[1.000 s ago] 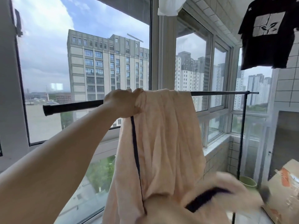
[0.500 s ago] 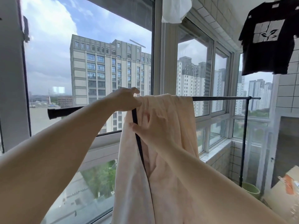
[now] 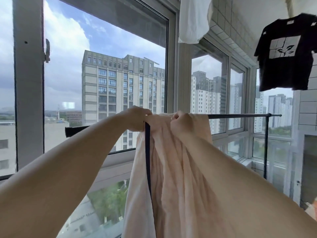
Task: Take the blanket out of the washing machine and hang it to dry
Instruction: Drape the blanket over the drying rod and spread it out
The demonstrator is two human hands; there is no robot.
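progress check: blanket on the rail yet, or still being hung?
Done: the blanket is out of the machine and draped over the drying rail. In hand: the left hand and right hand both grip its top edge at the rail. Left: it hangs bunched in folds, with bare rail to the right, so spreading it out likely remains.

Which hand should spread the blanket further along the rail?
Probably the right hand: it grips the blanket beside the bare stretch of rail, while the left hand anchors the trimmed edge.
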